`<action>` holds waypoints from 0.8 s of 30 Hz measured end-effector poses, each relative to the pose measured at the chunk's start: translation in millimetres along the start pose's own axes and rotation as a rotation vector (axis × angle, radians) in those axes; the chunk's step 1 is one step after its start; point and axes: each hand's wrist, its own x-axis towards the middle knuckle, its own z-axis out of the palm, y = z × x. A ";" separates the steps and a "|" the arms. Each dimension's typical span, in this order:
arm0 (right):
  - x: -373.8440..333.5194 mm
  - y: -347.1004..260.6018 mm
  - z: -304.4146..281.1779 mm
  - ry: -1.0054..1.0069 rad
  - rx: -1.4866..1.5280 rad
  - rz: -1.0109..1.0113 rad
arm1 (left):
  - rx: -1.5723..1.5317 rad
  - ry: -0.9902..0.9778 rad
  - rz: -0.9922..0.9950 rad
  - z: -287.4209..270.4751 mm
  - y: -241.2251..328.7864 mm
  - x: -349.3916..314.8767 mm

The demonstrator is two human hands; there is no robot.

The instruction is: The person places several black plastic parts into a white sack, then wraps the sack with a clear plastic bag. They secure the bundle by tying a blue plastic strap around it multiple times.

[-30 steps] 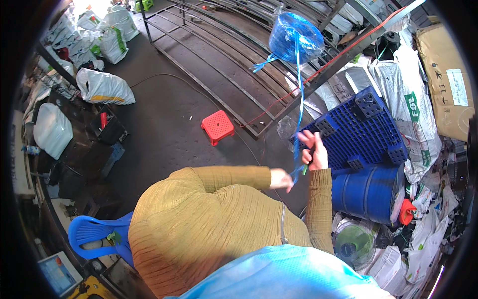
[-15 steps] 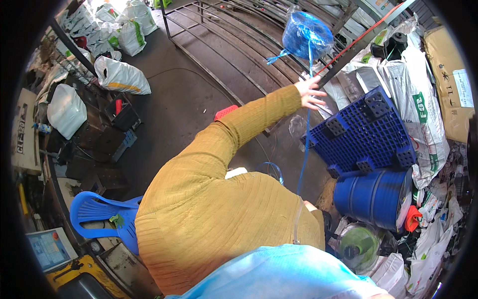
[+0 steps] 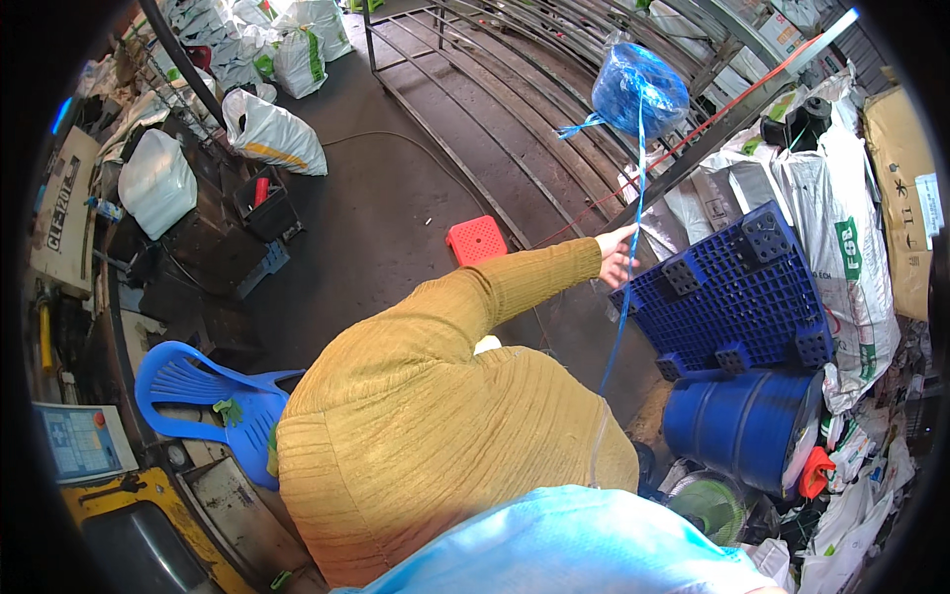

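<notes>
Across a dark workshop floor (image 3: pixel 366 238), a long metal rack (image 3: pixel 534 109) reaches toward the top of the view as a person in a mustard sweater (image 3: pixel 445 426) bends forward, left arm stretched out toward the right. Slanting in front of tall white sacks (image 3: pixel 856 247) is a blue plastic pallet (image 3: pixel 737 297), with a cardboard box (image 3: pixel 901 198) beyond them at the right edge. A blue chair (image 3: pixel 259 404) stands at the person's left, and a blue drum (image 3: pixel 727 421) just below the pallet. Near the rack's right side is a roll of blue twine (image 3: pixel 638 94) in clear plastic; a red stool (image 3: pixel 477 241) stands beyond the outstretched sleeve. The left hand (image 3: pixel 617 257) is beside the pallet's left corner, fingers slightly apart at the blue strand (image 3: pixel 622 322) descending from the roll; whether they grip it cannot be told. The right hand is out of sight.
</notes>
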 end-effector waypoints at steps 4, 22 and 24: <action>1.7 18.3 -18.0 0.090 0.057 0.007 | -0.436 -0.333 0.314 30.5 29.6 -13.8; -37.6 -283.7 51.3 -0.508 0.664 -0.570 | 1.104 -0.533 0.095 -59.4 -103.8 -71.4; -37.8 -250.4 40.6 -0.482 0.388 -0.593 | -0.215 -0.243 -0.052 -69.9 -63.6 -66.2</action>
